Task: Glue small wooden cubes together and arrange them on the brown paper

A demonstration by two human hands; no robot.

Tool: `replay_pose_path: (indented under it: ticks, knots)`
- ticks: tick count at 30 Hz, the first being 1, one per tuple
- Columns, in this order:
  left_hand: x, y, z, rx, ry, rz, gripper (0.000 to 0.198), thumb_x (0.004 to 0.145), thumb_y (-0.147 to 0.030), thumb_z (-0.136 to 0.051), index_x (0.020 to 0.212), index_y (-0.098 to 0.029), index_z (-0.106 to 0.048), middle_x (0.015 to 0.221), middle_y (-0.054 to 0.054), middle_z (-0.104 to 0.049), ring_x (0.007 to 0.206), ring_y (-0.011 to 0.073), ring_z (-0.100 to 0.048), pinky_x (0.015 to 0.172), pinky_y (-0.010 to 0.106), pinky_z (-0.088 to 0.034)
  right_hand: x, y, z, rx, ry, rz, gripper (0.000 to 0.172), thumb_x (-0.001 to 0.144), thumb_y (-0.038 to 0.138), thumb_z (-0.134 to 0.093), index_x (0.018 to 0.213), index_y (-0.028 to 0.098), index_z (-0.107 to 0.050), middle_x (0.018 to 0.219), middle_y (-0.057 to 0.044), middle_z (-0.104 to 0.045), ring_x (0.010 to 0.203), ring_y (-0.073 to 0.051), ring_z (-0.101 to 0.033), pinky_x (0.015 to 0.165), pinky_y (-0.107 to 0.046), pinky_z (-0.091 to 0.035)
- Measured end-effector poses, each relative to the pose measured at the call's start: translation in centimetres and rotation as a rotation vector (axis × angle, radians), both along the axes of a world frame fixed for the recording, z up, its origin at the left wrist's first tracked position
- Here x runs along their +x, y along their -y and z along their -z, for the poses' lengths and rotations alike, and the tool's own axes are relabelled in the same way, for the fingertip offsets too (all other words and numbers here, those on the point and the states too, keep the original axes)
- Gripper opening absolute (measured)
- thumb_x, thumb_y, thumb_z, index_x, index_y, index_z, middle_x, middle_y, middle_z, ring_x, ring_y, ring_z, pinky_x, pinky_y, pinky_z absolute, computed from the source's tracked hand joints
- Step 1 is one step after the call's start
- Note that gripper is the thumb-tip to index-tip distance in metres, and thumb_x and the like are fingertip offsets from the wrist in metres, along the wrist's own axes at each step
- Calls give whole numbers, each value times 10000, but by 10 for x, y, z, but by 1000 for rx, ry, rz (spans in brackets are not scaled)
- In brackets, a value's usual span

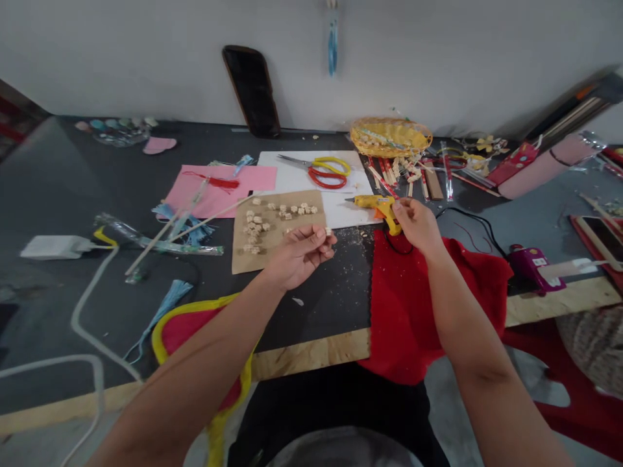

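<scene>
Left hand (304,250): thumb and index pinched together on one small beige knobbly piece (328,231), other fingers loosely curled. Right hand (415,222): fingers closed around the rear of one yellow plastic glue gun (372,202), nozzle pointing left; can't tell if gun is lifted. Held piece sits just right of one brown paper sheet (242,261), which carries roughly twenty similar loose pieces, some touching, exact count unclear. Behind: one white rectangular sheet (338,206) with one pair of metal scissors (310,166) on it, two loops, one yellow, one red. One pink paper sheet (253,179) to the left. One yellow woven basket (359,141) near the wall. One red cloth (399,295) over the table edge, under the right forearm.
</scene>
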State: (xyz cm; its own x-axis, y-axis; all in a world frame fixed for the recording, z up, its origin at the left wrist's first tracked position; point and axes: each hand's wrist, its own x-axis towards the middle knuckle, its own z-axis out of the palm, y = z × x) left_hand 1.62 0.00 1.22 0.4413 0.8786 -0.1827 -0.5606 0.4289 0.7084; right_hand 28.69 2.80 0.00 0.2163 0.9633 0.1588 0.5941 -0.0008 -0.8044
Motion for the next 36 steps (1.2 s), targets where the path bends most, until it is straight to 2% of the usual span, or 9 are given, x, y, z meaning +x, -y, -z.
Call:
replay_pose_path:
  ticks: [3,6,9,16,20,24,27,31,36]
  knots:
    - [0,0,0,-2,-9,7,171,673,-204,-819,686,-122,-670,722,43,-660,573,62,-504,574,203,-470,-4,7,-7,149,257,0,235,852,383,-603,959,179,-651,954,-97,-689,863,-232,-601,801,-408,-461]
    - [0,0,1,-6,-10,7,172,672,-208,-821,695,-115,-678,716,50,-663,569,64,-509,565,202,-467,-19,17,-11,256,472,-205,91,857,264,-606,854,204,-675,930,-67,-682,943,-241,-552,889,-427,-412]
    - [0,0,0,-2,-14,7,168,679,-215,-817,700,-113,-685,717,49,-666,559,63,-512,563,204,-471,-35,25,-10,224,657,-332,88,861,259,-619,838,222,-695,956,-58,-676,993,-268,-497,861,-436,-376]
    - [1,1,1,-15,-14,23,151,686,-185,-809,687,-110,-678,728,52,-678,557,59,-532,569,197,-472,-43,27,-5,146,824,-366,124,880,307,-622,832,222,-698,978,-62,-682,1008,-281,-461,822,-433,-305]
    - [2,1,2,-5,-22,27,156,690,-190,-807,698,-103,-677,733,54,-682,556,58,-538,575,198,-478,-45,27,-7,190,781,-344,151,908,275,-571,828,207,-679,995,-80,-679,1010,-280,-476,845,-440,-312]
    - [3,1,2,-9,-36,48,182,667,-215,-829,720,-109,-690,724,52,-687,559,63,-544,576,198,-480,-60,35,-17,374,499,-313,199,931,332,-537,850,209,-671,1001,-81,-659,993,-253,-516,861,-415,-375]
    - [4,1,3,-12,-39,74,203,645,-224,-845,730,-114,-697,707,46,-683,569,75,-560,579,204,-482,-76,43,-23,480,340,-355,193,916,361,-561,822,231,-667,938,-66,-644,950,-236,-529,875,-409,-406]
    - [4,0,6,5,-39,95,205,649,-234,-844,724,-116,-696,694,39,-675,579,84,-578,583,207,-479,-88,49,-22,509,265,-392,171,910,333,-571,798,241,-662,901,-56,-633,913,-224,-535,876,-418,-415]
    - [4,1,8,21,-50,124,209,660,-252,-839,724,-117,-692,702,40,-676,609,93,-594,585,202,-468,-88,48,-18,511,233,-391,147,896,331,-595,792,253,-664,889,-49,-635,903,-226,-534,885,-433,-415]
